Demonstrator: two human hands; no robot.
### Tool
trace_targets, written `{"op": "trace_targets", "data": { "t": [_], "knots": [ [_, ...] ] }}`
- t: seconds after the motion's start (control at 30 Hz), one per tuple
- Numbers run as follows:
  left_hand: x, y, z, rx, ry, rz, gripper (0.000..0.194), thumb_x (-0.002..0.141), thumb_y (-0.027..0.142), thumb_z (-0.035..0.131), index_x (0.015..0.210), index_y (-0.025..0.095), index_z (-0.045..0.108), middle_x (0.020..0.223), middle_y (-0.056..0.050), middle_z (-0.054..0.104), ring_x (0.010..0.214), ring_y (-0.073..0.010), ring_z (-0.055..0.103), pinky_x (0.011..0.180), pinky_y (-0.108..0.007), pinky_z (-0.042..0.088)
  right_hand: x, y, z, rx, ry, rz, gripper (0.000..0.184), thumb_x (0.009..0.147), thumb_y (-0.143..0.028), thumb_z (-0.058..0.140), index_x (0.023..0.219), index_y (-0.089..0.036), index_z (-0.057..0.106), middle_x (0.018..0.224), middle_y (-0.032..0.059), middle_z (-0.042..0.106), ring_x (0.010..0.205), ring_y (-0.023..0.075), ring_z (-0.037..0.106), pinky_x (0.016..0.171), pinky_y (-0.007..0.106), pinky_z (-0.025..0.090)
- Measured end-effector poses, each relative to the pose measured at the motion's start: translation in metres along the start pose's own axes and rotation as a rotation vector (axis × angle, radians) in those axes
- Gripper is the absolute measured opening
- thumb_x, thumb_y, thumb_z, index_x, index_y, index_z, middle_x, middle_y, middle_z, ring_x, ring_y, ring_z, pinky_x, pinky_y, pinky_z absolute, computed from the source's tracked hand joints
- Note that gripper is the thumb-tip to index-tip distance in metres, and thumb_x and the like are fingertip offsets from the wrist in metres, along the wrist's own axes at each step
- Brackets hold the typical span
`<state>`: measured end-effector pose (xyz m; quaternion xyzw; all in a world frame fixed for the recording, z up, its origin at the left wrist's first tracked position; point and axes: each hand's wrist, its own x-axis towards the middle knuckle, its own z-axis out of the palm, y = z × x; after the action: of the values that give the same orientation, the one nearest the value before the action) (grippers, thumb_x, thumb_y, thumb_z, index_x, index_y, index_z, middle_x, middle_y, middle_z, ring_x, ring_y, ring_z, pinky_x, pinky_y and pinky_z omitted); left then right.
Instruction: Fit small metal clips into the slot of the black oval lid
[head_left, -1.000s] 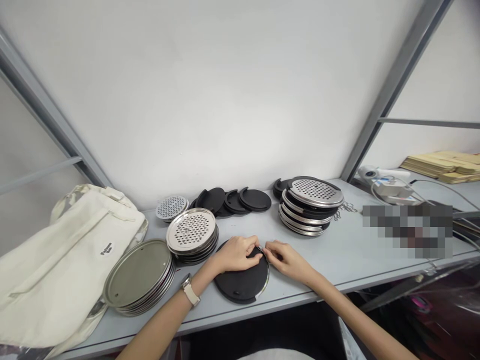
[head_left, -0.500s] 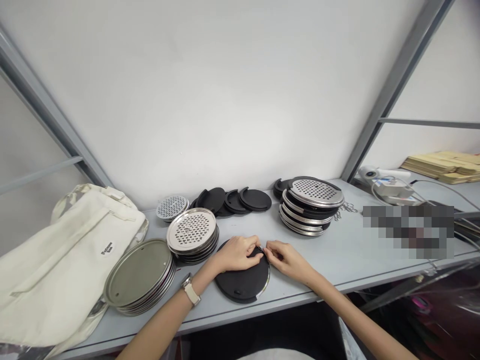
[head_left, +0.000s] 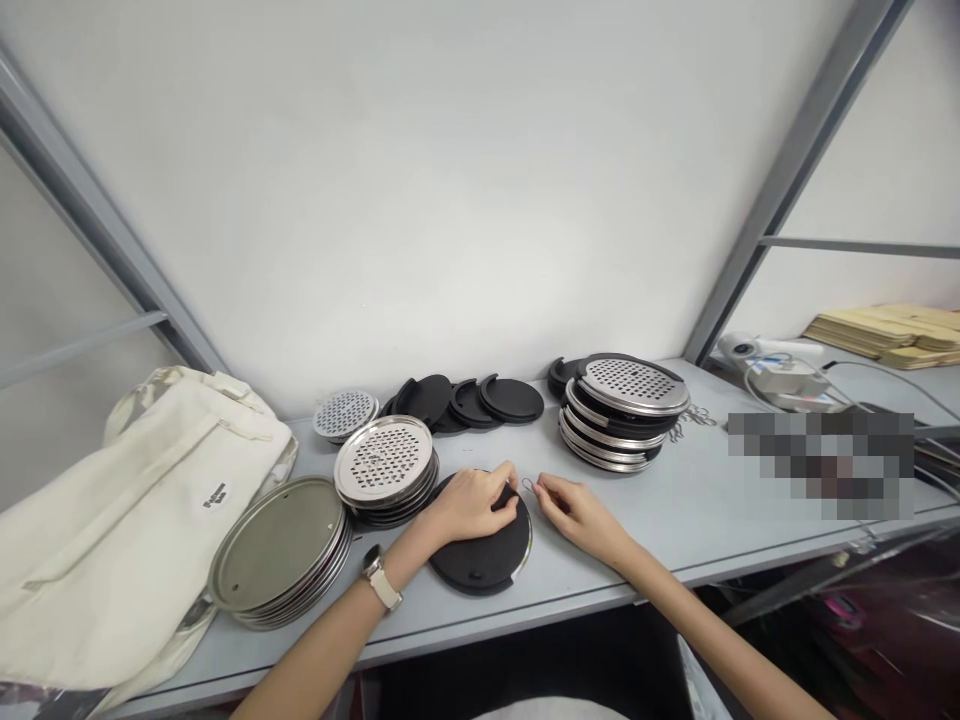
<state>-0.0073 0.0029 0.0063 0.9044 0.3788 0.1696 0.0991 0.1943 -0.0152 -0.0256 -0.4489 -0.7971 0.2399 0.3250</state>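
Note:
A round black disc (head_left: 480, 565) with a strip of metal along its right edge lies flat on the shelf. My left hand (head_left: 472, 505) rests over its upper part, fingers closed on the upper right rim. Just right of the disc, apart from it, my right hand (head_left: 574, 510) pinches a small thin wire clip (head_left: 528, 485) whose looped end sticks out to the left. Behind my left wrist stands a stack of round metal grater plates (head_left: 384, 460). Left of that is a pile of larger grey-green round plates (head_left: 277, 545).
Several black discs (head_left: 511, 400) lean along the wall. A pile of grater plates in black holders (head_left: 634, 385) stands at the back right, with loose wire clips (head_left: 697, 415) beside it. A cream bag (head_left: 150, 530) lies left; yellow cardboard (head_left: 892, 335) is far right.
My right hand has drawn slightly right, away from the disc's rim, so the wire clip now shows. The disc has shifted a little left and up under my left hand.

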Motion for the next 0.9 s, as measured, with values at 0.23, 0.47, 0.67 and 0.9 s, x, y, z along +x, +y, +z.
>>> {"op": "trace_targets", "data": {
  "t": [0.23,0.47,0.67,0.9],
  "knots": [
    [-0.0013,0.0041,0.0016,0.194,0.045,-0.101,0.022,0.084,0.042,0.048,0.082,0.02,0.048,0.067,-0.001,0.059,0.06,-0.0181,0.056,0.056,-0.028,0.031,0.0004,-0.0013,0.0015,-0.05,-0.011,-0.033,0.03,0.095,-0.028,0.034,0.066,-0.021,0.036,0.06,-0.0036,0.04,0.057,0.0129,0.041,0.055,0.024,0.033],
    [-0.002,0.0058,-0.0031,0.18,-0.035,0.015,0.017,0.084,0.038,0.049,0.085,0.02,0.051,0.07,-0.002,0.062,0.066,-0.0194,0.06,0.058,-0.028,0.034,-0.0001,-0.0009,0.0035,-0.137,-0.03,-0.086,0.029,0.096,-0.027,0.033,0.069,-0.021,0.042,0.062,-0.0007,0.047,0.06,0.0153,0.046,0.058,0.026,0.036],
    [-0.0026,0.0077,-0.0042,0.132,-0.06,0.109,0.012,0.084,0.033,0.049,0.083,0.021,0.052,0.067,0.0,0.061,0.061,-0.0174,0.059,0.055,-0.028,0.032,-0.0017,0.0005,0.0064,-0.174,-0.08,-0.136,0.026,0.096,-0.025,0.033,0.075,-0.02,0.047,0.068,0.0024,0.051,0.065,0.0168,0.048,0.062,0.028,0.038],
    [-0.0016,0.0072,-0.0025,0.08,-0.073,0.078,0.011,0.083,0.031,0.05,0.08,0.021,0.054,0.068,0.0,0.061,0.063,-0.0163,0.059,0.057,-0.027,0.033,-0.0018,-0.0026,0.004,-0.149,-0.104,-0.179,0.029,0.097,-0.023,0.031,0.076,-0.019,0.05,0.069,0.0033,0.054,0.067,0.0171,0.048,0.065,0.031,0.039]
  ]
}}
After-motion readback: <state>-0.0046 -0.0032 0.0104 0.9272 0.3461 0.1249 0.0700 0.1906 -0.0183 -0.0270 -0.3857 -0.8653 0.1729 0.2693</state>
